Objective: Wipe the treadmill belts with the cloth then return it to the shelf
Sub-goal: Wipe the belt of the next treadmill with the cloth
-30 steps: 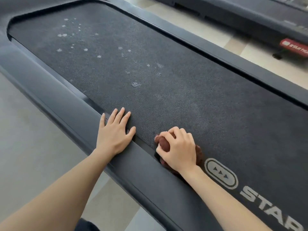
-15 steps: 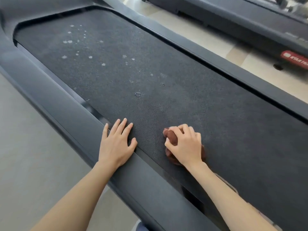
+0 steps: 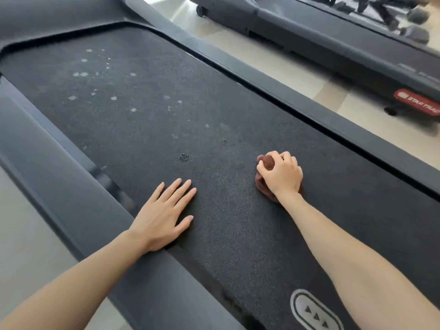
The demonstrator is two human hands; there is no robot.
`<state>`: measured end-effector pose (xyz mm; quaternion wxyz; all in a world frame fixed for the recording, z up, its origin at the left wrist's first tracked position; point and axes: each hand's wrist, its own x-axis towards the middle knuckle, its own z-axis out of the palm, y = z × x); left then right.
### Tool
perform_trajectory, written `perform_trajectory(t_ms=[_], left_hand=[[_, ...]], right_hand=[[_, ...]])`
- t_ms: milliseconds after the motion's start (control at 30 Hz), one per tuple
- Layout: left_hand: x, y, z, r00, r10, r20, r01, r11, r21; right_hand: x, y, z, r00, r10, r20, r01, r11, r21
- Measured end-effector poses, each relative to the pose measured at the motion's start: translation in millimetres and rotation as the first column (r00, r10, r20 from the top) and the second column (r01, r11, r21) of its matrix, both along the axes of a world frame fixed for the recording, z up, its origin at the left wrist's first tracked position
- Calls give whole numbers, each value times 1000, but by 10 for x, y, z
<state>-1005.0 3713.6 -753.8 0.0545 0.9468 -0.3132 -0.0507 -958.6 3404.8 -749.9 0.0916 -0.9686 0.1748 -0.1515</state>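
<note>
A dark treadmill belt (image 3: 147, 129) runs from the near right to the far left, with several pale spots (image 3: 83, 74) on its far half. My right hand (image 3: 282, 173) grips a bunched brown cloth (image 3: 267, 161) and presses it onto the belt near the middle. My left hand (image 3: 164, 215) lies flat with straight fingers on the belt's near edge, its heel on the grey side rail (image 3: 71, 203). A grey logo (image 3: 314, 313) is printed on the belt at the bottom right.
The treadmill's far side rail (image 3: 297, 108) borders a strip of pale tiled floor (image 3: 316, 79). A second treadmill (image 3: 333, 41) with a red label (image 3: 416, 104) stands beyond it at the upper right. Pale floor (image 3: 21, 234) lies to the left of the near rail.
My right hand has pushed the cloth away from the near rail toward the belt's middle. My left hand has shifted from the rail further onto the belt. The view has moved forward.
</note>
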Motion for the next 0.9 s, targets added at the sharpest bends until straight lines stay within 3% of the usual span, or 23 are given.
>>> perform_trajectory(t_ms=[100,333,467,533,633,767,833,900], left_hand=[[1,26,8,1000,-15,-21,14,1000,-13],[10,11,62,999,7,-51,-9,999,-47],[22,7,67,998,8,-61,-12,998,-59],[25,11,90,997,1,-75,-7,998,-70],[26,6,60,998,-11,-60,7,998,-67],[52,-6,48,998,-3,-67,-2,997,-73],[44,-7,59,997,-6,-74,1,998,-65],[31,2,74,996,5,-84,-11,998,-68]], right_hand=[[-83,97,36,1000,-12,19,11,999,40],[-979,727,-79,911,407,68,-406,913,-26],[-693,647,-69,845,520,126,-517,854,-61],[-378,576,-46,881,458,117,-456,889,-45],[388,361,-25,980,172,99,-171,985,-18],[1166,161,-17,989,-143,22,143,989,36],[1116,226,-36,990,-139,-8,139,990,24],[845,400,-24,1000,-5,1,5,1000,16]])
